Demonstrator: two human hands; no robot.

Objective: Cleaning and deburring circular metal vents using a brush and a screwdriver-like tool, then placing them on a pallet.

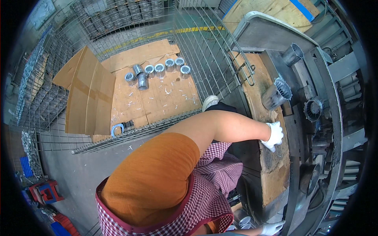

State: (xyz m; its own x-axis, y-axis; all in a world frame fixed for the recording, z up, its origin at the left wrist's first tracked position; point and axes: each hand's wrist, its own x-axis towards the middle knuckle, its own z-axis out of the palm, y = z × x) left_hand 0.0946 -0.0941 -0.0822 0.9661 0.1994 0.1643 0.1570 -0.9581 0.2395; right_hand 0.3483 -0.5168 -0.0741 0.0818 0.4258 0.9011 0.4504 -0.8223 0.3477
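Head view, left hand [274, 136] over cardboard [274, 184], fingers [280, 133] partly curled, right hand [272, 228] lower, grips unclear

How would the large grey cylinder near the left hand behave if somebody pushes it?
The large grey cylinder is probably stiff, since its wall looks metallic. Being round, it might roll on its side. Its toothed rim may catch on things.
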